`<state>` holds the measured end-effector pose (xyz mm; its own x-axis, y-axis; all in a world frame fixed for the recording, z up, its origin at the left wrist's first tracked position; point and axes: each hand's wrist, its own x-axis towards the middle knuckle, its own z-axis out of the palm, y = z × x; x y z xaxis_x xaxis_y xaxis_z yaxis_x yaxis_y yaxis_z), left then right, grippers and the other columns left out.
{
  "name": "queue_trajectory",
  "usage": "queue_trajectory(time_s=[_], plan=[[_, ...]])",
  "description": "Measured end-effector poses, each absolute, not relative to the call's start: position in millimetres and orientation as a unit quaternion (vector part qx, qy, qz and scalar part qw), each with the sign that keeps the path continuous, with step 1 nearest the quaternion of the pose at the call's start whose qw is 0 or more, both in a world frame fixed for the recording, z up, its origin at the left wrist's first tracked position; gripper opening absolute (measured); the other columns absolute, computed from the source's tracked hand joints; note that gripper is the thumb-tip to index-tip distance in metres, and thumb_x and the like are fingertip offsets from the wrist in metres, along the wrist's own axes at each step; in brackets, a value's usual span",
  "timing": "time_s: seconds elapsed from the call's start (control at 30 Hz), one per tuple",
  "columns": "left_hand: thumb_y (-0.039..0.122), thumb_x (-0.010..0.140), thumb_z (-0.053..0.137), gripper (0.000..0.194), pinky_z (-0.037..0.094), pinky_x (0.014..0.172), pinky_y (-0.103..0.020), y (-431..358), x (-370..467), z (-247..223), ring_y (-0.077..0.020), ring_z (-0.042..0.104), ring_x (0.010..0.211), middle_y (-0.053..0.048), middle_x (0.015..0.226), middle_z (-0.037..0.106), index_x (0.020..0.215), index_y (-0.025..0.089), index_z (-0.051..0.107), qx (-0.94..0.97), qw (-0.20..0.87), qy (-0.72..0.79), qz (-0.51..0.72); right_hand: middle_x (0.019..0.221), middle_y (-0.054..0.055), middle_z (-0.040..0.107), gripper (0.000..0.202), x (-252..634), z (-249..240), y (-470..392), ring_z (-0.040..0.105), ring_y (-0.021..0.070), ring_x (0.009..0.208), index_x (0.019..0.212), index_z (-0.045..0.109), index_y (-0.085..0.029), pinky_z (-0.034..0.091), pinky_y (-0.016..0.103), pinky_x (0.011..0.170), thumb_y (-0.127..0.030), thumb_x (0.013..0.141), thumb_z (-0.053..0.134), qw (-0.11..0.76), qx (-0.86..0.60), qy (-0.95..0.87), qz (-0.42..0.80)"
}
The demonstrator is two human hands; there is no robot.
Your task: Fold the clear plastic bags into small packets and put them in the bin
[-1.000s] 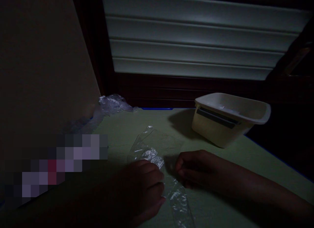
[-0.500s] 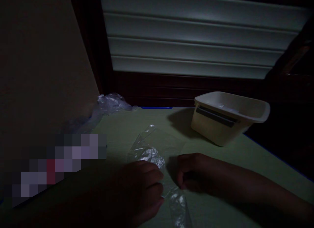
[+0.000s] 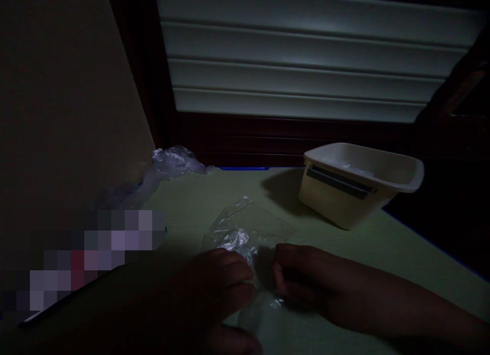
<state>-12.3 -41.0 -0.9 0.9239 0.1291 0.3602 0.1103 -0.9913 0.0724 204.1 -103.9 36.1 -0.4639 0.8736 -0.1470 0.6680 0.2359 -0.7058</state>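
Observation:
A clear, crinkled plastic bag [image 3: 245, 217] lies on the pale green tabletop, its lower part running down between my hands. My left hand [image 3: 225, 288] rests over the bag's left side, fingers curled onto the plastic; one finger or the thumb sits lower, apart from the others. My right hand [image 3: 302, 273] is closed in a pinch at the bag's right edge, knuckles toward the middle. In this dim light the fingertips of both hands are hard to make out.
A cream plastic bin [image 3: 344, 202] with a dark handle stands at the back right, some clear plastic inside. Crumpled plastic film [image 3: 176, 161] lies at the back left corner by the wall. A blurred-out flat object [image 3: 95, 258] is at left. Behind the table [image 3: 199, 192] rises a slatted panel [image 3: 298, 64].
The bag has shifted slightly to the right. My right hand has moved a little left and closed tighter. The lowest digit of my left hand has moved down, away from the others.

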Motion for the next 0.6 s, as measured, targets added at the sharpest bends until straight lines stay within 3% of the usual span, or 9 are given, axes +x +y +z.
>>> queue_trajectory(time_s=[0.1, 0.27, 0.4, 0.6], plan=[[0.043, 0.081, 0.059, 0.027, 0.042, 0.077, -0.035, -40.6, -10.9, -3.6, -0.0205, 0.054, 0.081, -0.005, 0.083, 0.059, 0.082, 0.017, 0.054, 0.979, 0.03, 0.065, 0.191, 0.078, -0.001, 0.055, 0.01, 201.7, 34.6, -103.2, 0.051, 0.0115, 0.069, 0.079, 0.048, -0.02, 0.041, 0.021, 0.061, -0.012, 0.084, 0.046, 0.138, -0.495, -0.776, 0.366], [0.025, 0.081, 0.058, 0.016, 0.041, 0.071, -0.031, -44.8, -5.5, -0.9, -0.0169, 0.051, 0.074, -0.001, 0.074, 0.056, 0.07, 0.016, 0.051, 0.985, 0.009, 0.054, 0.162, 0.082, -0.001, 0.057, 0.012, 200.3, 32.4, -102.9, 0.053, 0.0114, 0.072, 0.081, 0.05, -0.02, 0.042, 0.021, 0.064, -0.009, 0.083, 0.047, 0.141, -0.481, -0.792, 0.35], [0.016, 0.077, 0.059, 0.01, 0.041, 0.069, -0.03, -50.1, -6.8, 5.2, -0.0163, 0.051, 0.074, 0.0, 0.077, 0.057, 0.07, 0.017, 0.052, 0.988, -0.008, 0.065, 0.137, 0.097, 0.002, 0.056, 0.019, 202.4, 31.4, -103.6, 0.054, 0.016, 0.086, 0.097, 0.054, -0.021, 0.043, 0.026, 0.073, -0.014, 0.08, 0.055, 0.142, -0.486, -0.806, 0.308], [0.014, 0.084, 0.05, 0.013, 0.042, 0.072, -0.027, -50.3, -8.9, -1.4, -0.0151, 0.053, 0.079, -0.002, 0.089, 0.059, 0.072, 0.018, 0.055, 0.958, 0.069, 0.107, 0.256, 0.102, 0.006, 0.053, 0.022, 202.3, 29.9, -99.9, 0.048, 0.0229, 0.098, 0.097, 0.059, -0.02, 0.039, 0.036, 0.085, -0.024, 0.076, 0.066, 0.12, -0.489, -0.83, 0.241]])
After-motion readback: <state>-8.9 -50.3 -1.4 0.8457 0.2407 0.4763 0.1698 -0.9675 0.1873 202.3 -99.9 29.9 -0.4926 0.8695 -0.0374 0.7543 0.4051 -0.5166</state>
